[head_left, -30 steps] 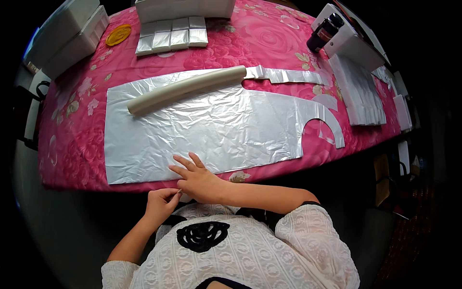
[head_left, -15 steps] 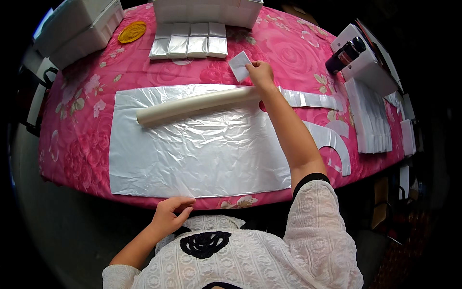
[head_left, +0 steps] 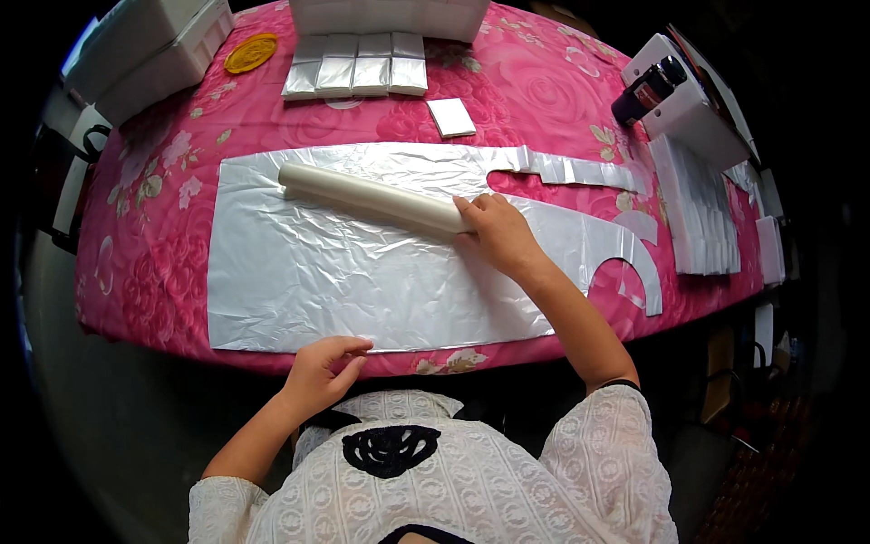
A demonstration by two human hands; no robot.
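- Right hand: closed on the right end of the roller, which lies slanted over the sheet at mid-tabletop.
- Left hand: loosely open, nothing seen in it, fingertips at the sheet's near edge; contact cannot be told.
- Done, by the look of it: sheet spread flat toward the near edge; eight packs laid in two rows near the far edge; one packet set singly between packs and sheet.
- Left, as judged: sheet not yet folded; stack near the right edge seemingly not yet worked.
- Surface: tabletop covered by pink floral cloth, sheet creased.
- Far left corner: left box, yellow disc beside it. Far edge, middle: middle box. Far right: bottle beside right box.
- Room: dark, grey floor at left; detail lost.
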